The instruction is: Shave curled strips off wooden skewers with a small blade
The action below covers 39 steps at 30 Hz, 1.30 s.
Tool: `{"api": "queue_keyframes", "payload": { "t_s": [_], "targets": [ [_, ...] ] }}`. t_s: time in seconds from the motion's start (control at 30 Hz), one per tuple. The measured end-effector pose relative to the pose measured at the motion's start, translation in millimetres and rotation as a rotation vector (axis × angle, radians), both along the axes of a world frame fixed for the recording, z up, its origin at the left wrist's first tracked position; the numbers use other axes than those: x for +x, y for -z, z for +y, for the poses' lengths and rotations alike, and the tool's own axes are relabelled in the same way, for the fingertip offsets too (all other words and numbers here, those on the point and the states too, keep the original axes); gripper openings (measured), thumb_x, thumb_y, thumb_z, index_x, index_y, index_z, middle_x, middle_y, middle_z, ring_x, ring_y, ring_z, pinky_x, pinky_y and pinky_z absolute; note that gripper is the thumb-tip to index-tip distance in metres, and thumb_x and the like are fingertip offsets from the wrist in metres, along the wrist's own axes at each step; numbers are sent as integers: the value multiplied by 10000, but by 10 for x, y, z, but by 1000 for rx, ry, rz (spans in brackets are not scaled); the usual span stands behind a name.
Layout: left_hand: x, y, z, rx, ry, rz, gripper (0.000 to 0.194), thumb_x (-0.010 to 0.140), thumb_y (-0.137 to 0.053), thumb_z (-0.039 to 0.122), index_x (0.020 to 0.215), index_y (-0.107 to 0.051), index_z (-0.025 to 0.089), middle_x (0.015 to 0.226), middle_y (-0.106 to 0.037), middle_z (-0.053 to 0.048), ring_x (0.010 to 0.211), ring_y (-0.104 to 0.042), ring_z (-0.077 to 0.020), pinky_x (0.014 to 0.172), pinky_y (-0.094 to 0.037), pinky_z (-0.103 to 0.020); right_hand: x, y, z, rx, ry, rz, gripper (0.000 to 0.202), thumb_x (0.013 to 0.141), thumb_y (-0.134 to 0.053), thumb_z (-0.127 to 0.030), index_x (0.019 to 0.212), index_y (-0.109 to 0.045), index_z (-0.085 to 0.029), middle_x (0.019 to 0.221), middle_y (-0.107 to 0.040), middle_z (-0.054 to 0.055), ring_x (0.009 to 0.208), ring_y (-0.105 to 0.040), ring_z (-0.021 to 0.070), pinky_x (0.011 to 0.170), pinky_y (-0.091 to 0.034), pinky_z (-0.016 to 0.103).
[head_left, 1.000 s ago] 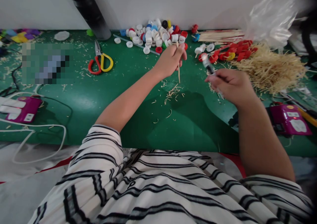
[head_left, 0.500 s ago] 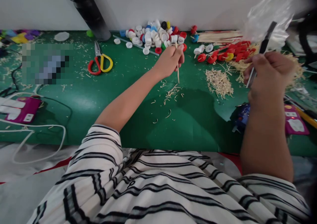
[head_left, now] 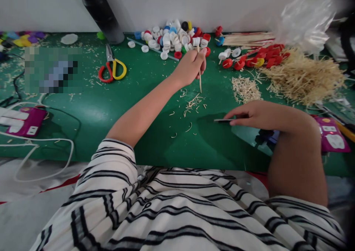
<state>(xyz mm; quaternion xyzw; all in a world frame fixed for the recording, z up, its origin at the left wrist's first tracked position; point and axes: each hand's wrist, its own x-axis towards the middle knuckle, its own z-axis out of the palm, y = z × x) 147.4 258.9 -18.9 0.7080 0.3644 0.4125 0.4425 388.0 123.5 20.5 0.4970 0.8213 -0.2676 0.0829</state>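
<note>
Near the middle of the green table (head_left: pixel 91 121), my left hand (head_left: pixel 191 67) is closed around a thin wooden stick (head_left: pixel 200 81), whose pointed end is angled down. Pale curled shavings (head_left: pixel 193 104) lie just below that tip. My right hand (head_left: pixel 248 115) is lower and to the right, palm down, its fingers pinching a thin dark-and-silver tool (head_left: pixel 222 120) that points left. The rest of the tool is hidden by the hand. Close above that hand is a small heap of shavings (head_left: pixel 245 89).
Bottle caps (head_left: pixel 173 38) are piled by the wall, with a black bottle (head_left: pixel 104 18) to their left. Scissors (head_left: pixel 111 64) lie at left. Red pieces (head_left: pixel 266 55), a large shavings heap (head_left: pixel 305 77) and a clear plastic bag (head_left: pixel 307 18) occupy the right. Pink power strips (head_left: pixel 334 134) flank the workspace.
My right hand has swung down and left with the tool, which was upright and now lies nearly level. The large shavings heap is uncovered. My left hand holds its place.
</note>
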Motion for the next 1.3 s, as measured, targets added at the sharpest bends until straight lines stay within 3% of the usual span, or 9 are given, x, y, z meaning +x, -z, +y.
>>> {"api": "queue_keyframes", "payload": {
  "t_s": [0.07, 0.2, 0.33, 0.43, 0.53, 0.67, 0.83, 1.03, 1.3],
  "targets": [
    [1, 0, 1, -5, 0, 3, 652, 1005, -383, 656, 557, -520, 202, 555, -546, -29, 461, -544, -111, 564, -460, -283, 23, 4, 9, 93, 134, -113, 444, 920, -505, -539, 1195, -784, -330, 921, -787, 35, 765, -668, 222, 671, -470, 344],
    [-2, 5, 5, 1, 0, 2, 654, 1009, -379, 647, 551, -526, 204, 552, -547, -32, 458, -543, -113, 550, -454, -288, 65, -2, 18, 368, 367, -215, 378, 912, -547, -477, 1187, -777, -359, 923, -782, 23, 766, -648, 239, 641, -404, 340],
    [-7, 11, 6, 12, -4, 14, 659, 1016, -372, 634, 537, -525, 209, 546, -542, -31, 461, -543, -114, 563, -460, -292, 34, 8, 3, 462, 389, -79, 357, 922, -571, -443, 1219, -754, -367, 1033, -787, 31, 811, -660, 244, 670, -422, 347],
    [-6, 9, 8, 14, -4, 28, 658, 1019, -367, 628, 532, -518, 213, 553, -553, -36, 472, -542, -116, 575, -467, -293, -4, 41, 5, 609, 503, 14, 408, 939, -551, -395, 1318, -694, -349, 1120, -766, 56, 888, -676, 256, 713, -458, 361],
    [-2, -1, 6, -2, -14, 46, 652, 1019, -363, 630, 543, -517, 212, 565, -564, -39, 477, -539, -115, 574, -465, -289, 12, 111, 40, 756, 620, 119, 438, 931, -548, -358, 1337, -685, -267, 1099, -756, 91, 943, -686, 258, 805, -504, 387],
    [4, -11, -4, -16, -33, 76, 652, 1022, -355, 632, 554, -515, 207, 565, -563, -34, 484, -534, -108, 565, -454, -270, 99, 233, 117, 891, 640, 233, 382, 892, -595, -346, 1225, -741, -227, 1008, -747, 85, 886, -679, 232, 805, -525, 383],
    [-6, -16, 3, -7, -19, 79, 646, 1037, -334, 603, 566, -518, 201, 576, -562, -33, 488, -537, -103, 585, -463, -274, 58, 322, 158, 875, 615, 331, 345, 865, -636, -357, 1173, -750, -251, 955, -734, 46, 806, -650, 200, 754, -510, 356],
    [-30, -43, 0, -5, 9, 73, 628, 1016, -348, 641, 583, -527, 223, 598, -576, -40, 501, -556, -120, 591, -461, -310, -164, 330, 122, 557, 446, 308, 416, 955, -524, -435, 1286, -680, -239, 920, -712, 65, 762, -628, 218, 709, -473, 353],
    [-5, -64, -65, 74, -6, 100, 665, 1015, -299, 664, 541, -514, 251, 584, -576, -59, 509, -481, -129, 619, -440, -352, -340, 371, 126, 537, 311, 106, 493, 1009, -388, -441, 1440, -612, -357, 1160, -763, 70, 991, -691, 318, 774, -497, 428]
  ]
}}
